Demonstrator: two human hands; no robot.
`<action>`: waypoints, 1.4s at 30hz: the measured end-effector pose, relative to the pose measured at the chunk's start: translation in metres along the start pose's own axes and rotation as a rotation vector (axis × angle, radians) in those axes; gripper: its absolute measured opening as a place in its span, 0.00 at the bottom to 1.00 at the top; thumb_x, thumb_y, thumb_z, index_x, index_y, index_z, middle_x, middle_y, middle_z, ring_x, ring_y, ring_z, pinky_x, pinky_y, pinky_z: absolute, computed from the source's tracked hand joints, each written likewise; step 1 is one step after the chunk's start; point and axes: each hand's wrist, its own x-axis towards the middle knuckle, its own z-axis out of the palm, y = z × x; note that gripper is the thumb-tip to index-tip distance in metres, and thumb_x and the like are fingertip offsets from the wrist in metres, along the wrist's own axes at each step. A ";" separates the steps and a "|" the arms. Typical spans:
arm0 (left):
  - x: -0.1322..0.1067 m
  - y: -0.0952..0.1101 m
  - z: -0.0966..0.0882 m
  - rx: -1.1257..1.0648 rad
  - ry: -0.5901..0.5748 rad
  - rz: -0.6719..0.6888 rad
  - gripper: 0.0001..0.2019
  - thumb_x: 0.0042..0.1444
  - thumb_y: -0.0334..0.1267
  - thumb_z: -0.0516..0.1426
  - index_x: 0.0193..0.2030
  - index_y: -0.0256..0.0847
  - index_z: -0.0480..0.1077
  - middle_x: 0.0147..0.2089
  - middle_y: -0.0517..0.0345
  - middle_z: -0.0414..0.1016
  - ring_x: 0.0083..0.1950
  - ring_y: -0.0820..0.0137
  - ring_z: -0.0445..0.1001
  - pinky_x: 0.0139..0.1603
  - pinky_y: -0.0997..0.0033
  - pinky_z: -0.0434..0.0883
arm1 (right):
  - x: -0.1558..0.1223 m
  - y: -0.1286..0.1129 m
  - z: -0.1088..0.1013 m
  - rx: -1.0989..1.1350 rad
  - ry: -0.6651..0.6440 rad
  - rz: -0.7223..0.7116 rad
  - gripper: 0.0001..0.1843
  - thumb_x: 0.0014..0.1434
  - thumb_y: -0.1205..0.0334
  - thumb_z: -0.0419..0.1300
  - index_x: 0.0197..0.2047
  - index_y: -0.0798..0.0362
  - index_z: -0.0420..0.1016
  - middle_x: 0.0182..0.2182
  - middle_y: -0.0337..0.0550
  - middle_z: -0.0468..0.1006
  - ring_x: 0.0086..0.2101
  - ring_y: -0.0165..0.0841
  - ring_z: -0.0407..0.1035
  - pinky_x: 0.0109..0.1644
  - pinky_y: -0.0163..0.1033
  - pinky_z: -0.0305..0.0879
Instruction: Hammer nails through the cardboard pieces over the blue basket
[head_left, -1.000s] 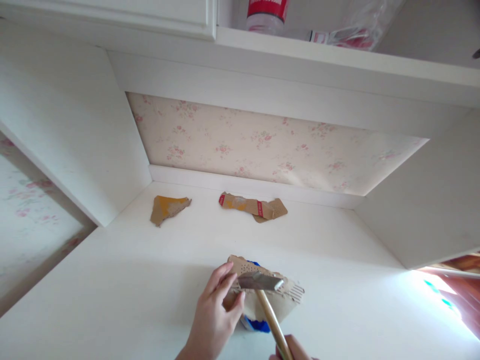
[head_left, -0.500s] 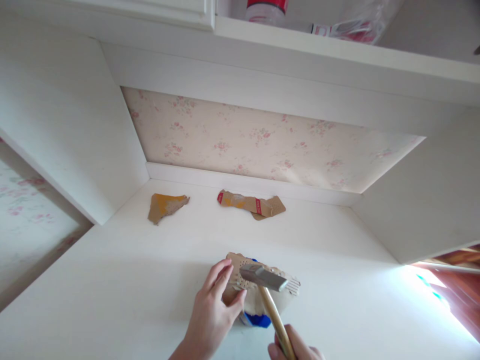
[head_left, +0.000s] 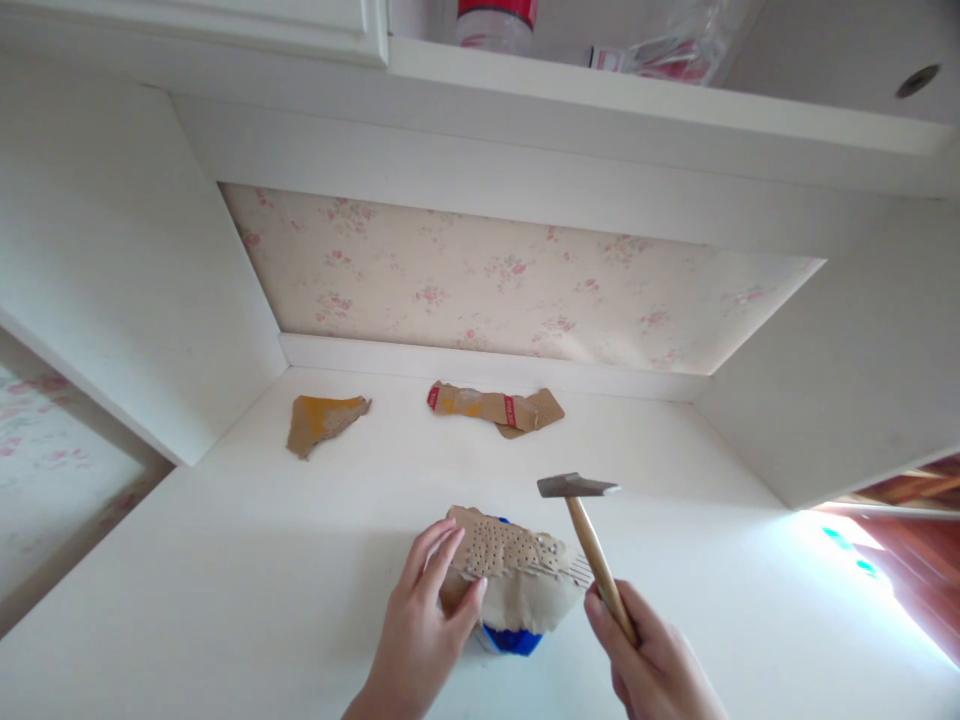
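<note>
My left hand [head_left: 421, 625] presses a torn piece of brown cardboard [head_left: 517, 578] down over a blue object [head_left: 512, 640] on the white desk [head_left: 225, 590]. The cardboard is dotted with many small holes. Its fingers lie curled on the cardboard's left edge. My right hand [head_left: 654, 665] is closed round the wooden handle of a small hammer [head_left: 587, 525]. The hammer's metal head is raised above and to the right of the cardboard, not touching it.
Two more torn cardboard scraps lie near the back wall: one [head_left: 321, 420] at the left, one with red tape [head_left: 495, 408] in the middle. White side panels enclose the desk. A shelf above holds a red-capped jar [head_left: 495, 20] and a plastic bag [head_left: 667, 45].
The hammer head has lifted off the cardboard and swung up and to the right. My right hand has come further into view. My left hand stays on the cardboard.
</note>
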 end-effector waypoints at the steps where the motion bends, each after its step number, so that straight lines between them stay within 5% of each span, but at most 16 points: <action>1: -0.002 -0.001 0.001 -0.013 -0.001 -0.002 0.21 0.60 0.38 0.59 0.60 0.43 0.67 0.60 0.45 0.69 0.60 0.58 0.72 0.58 0.57 0.75 | 0.007 -0.001 -0.006 -0.017 0.002 0.019 0.24 0.62 0.35 0.46 0.29 0.46 0.61 0.15 0.25 0.52 0.16 0.27 0.49 0.20 0.33 0.51; 7: -0.007 -0.014 0.003 -0.140 0.046 -0.105 0.15 0.63 0.40 0.55 0.56 0.45 0.69 0.60 0.45 0.67 0.60 0.58 0.70 0.57 0.56 0.73 | 0.051 0.019 -0.028 -0.369 0.029 -0.069 0.22 0.68 0.41 0.39 0.37 0.44 0.64 0.25 0.37 0.74 0.28 0.37 0.68 0.33 0.38 0.61; 11: -0.002 -0.030 -0.004 -0.282 0.085 -0.366 0.16 0.63 0.48 0.55 0.52 0.43 0.71 0.56 0.45 0.71 0.56 0.56 0.72 0.53 0.57 0.73 | 0.074 0.036 -0.025 -0.509 0.030 -0.099 0.17 0.69 0.47 0.39 0.37 0.45 0.62 0.27 0.40 0.77 0.29 0.40 0.71 0.33 0.39 0.59; 17: 0.006 -0.041 -0.011 -0.453 -0.039 -0.677 0.27 0.56 0.61 0.56 0.53 0.41 0.70 0.53 0.45 0.75 0.51 0.55 0.75 0.48 0.61 0.74 | 0.101 0.048 -0.004 -0.574 0.035 -0.164 0.14 0.70 0.54 0.43 0.36 0.47 0.63 0.32 0.45 0.80 0.32 0.40 0.75 0.33 0.38 0.58; 26: 0.015 -0.044 -0.003 -0.449 -0.171 -0.610 0.27 0.58 0.60 0.55 0.51 0.40 0.72 0.48 0.49 0.78 0.50 0.56 0.75 0.46 0.64 0.73 | 0.119 0.056 0.015 -0.684 0.120 -0.195 0.10 0.71 0.59 0.47 0.39 0.50 0.66 0.38 0.49 0.81 0.33 0.40 0.77 0.30 0.38 0.55; 36: 0.075 -0.041 0.008 -0.395 -0.130 -0.484 0.24 0.58 0.60 0.53 0.40 0.41 0.77 0.34 0.55 0.77 0.37 0.62 0.74 0.42 0.67 0.69 | 0.117 0.065 0.016 -0.672 0.208 -0.252 0.13 0.70 0.60 0.49 0.37 0.51 0.71 0.40 0.50 0.73 0.37 0.39 0.73 0.38 0.39 0.62; 42: 0.064 -0.052 0.028 -0.640 -0.163 -0.592 0.23 0.57 0.61 0.54 0.35 0.40 0.73 0.27 0.60 0.71 0.29 0.67 0.67 0.31 0.72 0.64 | 0.114 0.072 0.010 -0.480 0.232 -0.247 0.12 0.66 0.58 0.52 0.36 0.50 0.74 0.38 0.46 0.71 0.36 0.40 0.72 0.40 0.40 0.62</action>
